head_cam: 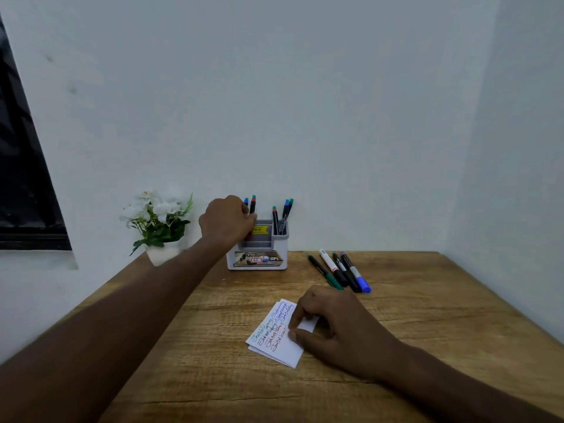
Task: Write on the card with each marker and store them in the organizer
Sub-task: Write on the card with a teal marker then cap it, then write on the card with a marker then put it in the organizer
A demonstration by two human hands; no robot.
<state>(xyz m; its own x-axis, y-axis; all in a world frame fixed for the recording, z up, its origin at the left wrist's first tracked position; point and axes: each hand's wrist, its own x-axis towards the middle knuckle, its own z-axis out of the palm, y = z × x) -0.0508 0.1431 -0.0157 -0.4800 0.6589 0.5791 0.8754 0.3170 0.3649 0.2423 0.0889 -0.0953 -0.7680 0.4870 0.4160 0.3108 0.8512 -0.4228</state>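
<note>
The left hand (227,222) is curled round a marker (252,209) at the far grey organizer (259,261), seemingly storing it. The right hand (329,326) pins the near card (274,340) with bent fingers. Four loose markers (338,271) far right likely come next.

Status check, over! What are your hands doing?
Left hand gripping marker at organizer. Right hand pinning card. Four markers left.
</note>
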